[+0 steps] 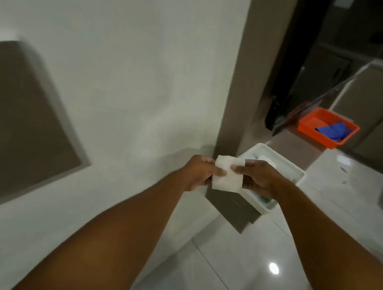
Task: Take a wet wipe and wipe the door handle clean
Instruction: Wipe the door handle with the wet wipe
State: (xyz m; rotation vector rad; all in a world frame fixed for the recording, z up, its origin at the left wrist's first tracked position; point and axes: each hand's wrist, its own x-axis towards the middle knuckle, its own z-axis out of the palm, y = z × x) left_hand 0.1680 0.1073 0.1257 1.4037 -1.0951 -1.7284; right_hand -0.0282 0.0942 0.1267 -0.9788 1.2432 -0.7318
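Observation:
A white folded wet wipe (229, 176) is held between both hands in front of me. My left hand (200, 173) pinches its left edge with thumb and fingers. My right hand (258, 178) grips its right edge. Just below and behind the hands stands a white rectangular tray (290, 169) on the floor, with a green item (267, 200) and something white inside. A dark doorway with a brown frame (249, 79) rises behind the tray. A black shape on the door edge (271, 114) may be the handle; I cannot tell.
An orange bin (311, 127) holding a blue cloth (332, 131) sits on the floor past the doorway. A white wall (123, 61) with a brown panel (11, 124) fills the left. Glossy white floor tiles (241, 274) lie below. Grey cabinets (382, 110) stand at the right.

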